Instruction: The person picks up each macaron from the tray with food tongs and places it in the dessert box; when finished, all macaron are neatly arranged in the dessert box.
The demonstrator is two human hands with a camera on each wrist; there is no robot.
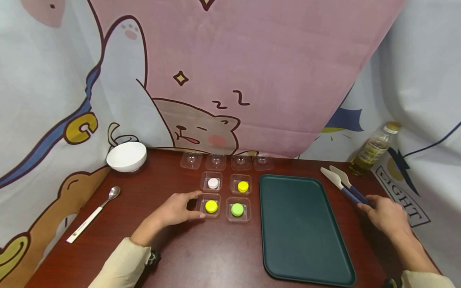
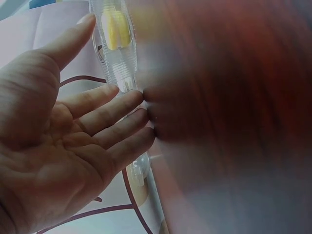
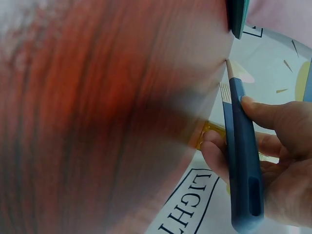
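My left hand (image 1: pixel 177 209) is beside a clear plastic box (image 1: pixel 199 208) holding a yellow macaron (image 1: pixel 211 206). Its thumb and fingers are spread at the box's left side, and the left wrist view shows them nearly straight, tips right at the box. Three similar boxes sit close by, with a white macaron (image 1: pixel 213 183), another yellow macaron (image 1: pixel 243 186) and a green macaron (image 1: pixel 237 209). At the right, my right hand (image 1: pixel 388 214) grips tongs (image 3: pixel 243 161) by their blue handles, thumb on one side and fingers on the other. The pale tips stand apart and point away from me.
A dark green tray (image 1: pixel 299 228) lies right of the boxes. Several clear lids (image 1: pixel 216 162) line the back edge. A white bowl (image 1: pixel 127 157) and a spoon (image 1: pixel 93 218) are at the left. Behind the tongs stands an oil bottle (image 1: pixel 372 150). Printed cloth walls surround the table.
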